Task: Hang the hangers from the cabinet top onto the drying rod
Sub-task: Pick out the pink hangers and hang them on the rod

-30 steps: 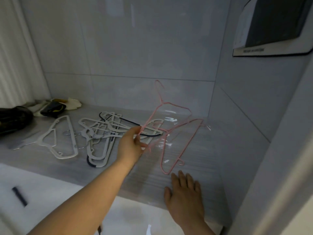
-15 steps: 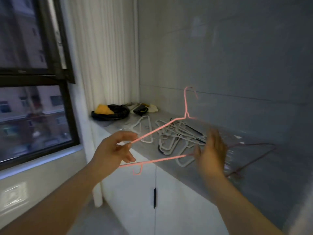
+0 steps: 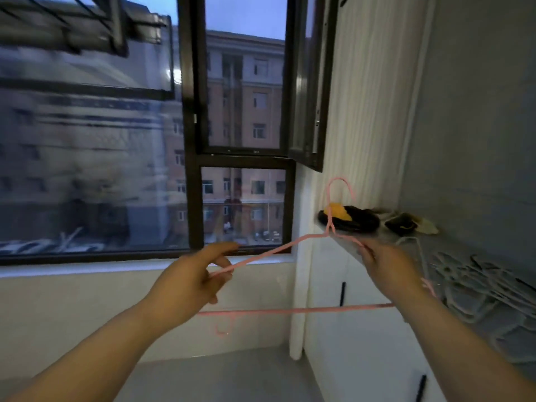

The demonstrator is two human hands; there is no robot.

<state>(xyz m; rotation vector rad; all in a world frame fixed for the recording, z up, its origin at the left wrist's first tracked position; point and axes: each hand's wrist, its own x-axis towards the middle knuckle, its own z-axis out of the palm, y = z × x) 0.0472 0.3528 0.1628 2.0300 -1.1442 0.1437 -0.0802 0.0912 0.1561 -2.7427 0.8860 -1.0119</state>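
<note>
I hold the pink hanger in mid-air before the window, my left hand pinching one shoulder and my right hand gripping the other. That pinch on thin wire looks light. A quick swing upward could slip it loose, and I cannot clearly see the rod yet.

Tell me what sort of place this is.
Probably an enclosed apartment balcony used for laundry: a big dark-framed window faces other apartment blocks, loose hangers lie on a white cabinet, and a metal rack, likely for drying, hangs overhead.
</note>
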